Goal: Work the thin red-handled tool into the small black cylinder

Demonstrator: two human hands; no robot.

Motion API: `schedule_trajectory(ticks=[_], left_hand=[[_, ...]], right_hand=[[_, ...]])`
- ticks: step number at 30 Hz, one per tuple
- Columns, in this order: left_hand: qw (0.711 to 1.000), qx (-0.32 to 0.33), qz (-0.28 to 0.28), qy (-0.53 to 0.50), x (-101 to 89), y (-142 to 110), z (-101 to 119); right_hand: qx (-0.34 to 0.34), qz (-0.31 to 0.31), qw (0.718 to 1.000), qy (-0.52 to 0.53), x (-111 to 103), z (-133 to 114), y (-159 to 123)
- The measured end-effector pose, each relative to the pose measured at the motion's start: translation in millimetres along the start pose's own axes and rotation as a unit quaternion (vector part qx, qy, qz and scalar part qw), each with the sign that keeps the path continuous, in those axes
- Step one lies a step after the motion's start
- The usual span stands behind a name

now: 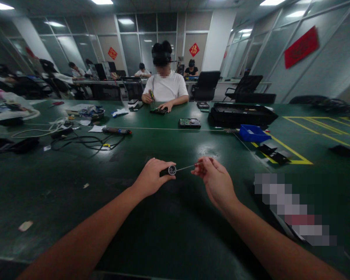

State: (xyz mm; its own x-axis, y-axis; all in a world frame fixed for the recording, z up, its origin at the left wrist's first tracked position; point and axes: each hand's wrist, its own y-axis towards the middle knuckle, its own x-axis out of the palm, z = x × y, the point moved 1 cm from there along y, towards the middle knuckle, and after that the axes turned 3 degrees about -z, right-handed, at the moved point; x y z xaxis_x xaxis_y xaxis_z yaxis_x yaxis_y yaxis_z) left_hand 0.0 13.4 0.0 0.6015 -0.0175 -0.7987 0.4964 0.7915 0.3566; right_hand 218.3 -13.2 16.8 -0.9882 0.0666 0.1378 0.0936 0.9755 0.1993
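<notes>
My left hand is closed around a dark screwdriver handle with a silver collar facing right. A thin metal bit sticks out of the collar toward my right hand, whose fingertips pinch the bit's far end. Both hands hover just above the green table, close to its middle and a short way apart.
Across the table a person in a white shirt works on a dark board. A hard drive, a black tray, a blue bin, cables and a pen-like tool lie beyond my hands. Yellow floor-style markings run at right.
</notes>
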Motion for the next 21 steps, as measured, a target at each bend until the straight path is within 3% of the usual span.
schedule_trajectory(ticks=[6, 13, 21], left_hand=[[1.0, -0.005, 0.011, -0.008, 0.8, -1, 1], [1.0, -0.007, 0.013, -0.007, -0.3, -1, 3], [1.0, -0.013, 0.01, -0.009, -0.8, -1, 3]], right_hand=[[-0.096, -0.003, 0.983, -0.158, 2, -14, -10], [-0.125, -0.044, 0.963, -0.233, 5, -16, -15], [-0.179, -0.038, 0.902, -0.391, 1, -25, -17]])
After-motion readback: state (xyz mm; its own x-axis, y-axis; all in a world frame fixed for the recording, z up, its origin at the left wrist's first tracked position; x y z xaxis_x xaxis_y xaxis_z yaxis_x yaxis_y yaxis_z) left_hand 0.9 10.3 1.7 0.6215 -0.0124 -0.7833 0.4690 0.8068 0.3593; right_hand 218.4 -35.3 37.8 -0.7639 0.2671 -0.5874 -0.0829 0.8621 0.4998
